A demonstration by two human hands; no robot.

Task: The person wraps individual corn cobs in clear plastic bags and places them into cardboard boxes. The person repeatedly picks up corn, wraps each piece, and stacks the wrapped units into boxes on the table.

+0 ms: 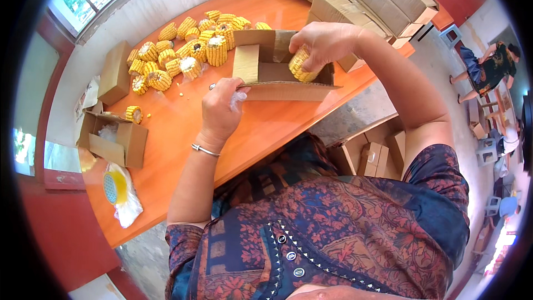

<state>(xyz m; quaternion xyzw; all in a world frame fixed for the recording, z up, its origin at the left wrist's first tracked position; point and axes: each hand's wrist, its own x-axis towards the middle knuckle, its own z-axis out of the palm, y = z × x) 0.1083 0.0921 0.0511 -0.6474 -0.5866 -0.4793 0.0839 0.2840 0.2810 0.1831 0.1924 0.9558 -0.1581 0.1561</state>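
Observation:
An open cardboard box [294,91] rests on the table in front of me. At its near left corner, my left hand [221,105] is closed on the edge, and a crumpled bit of clear plastic [237,100] shows at that palm. My right hand [327,44] grips a piece of corn cob [302,65] at the right end of the box, partly inside the walls. Many yellow corn cob pieces [216,50] lie heaped on the table to the left of the box and behind it. One lone corn piece [134,114] sits farther left.
The orange table [183,139] also bears a small open box [130,139], a closed carton [115,75] and a yellow tape roll [115,188] on white plastic. Stacked cartons [383,5] stand at the far right. Below the edge is a large box [355,150] holding smaller ones. A person [488,72] bends over at right.

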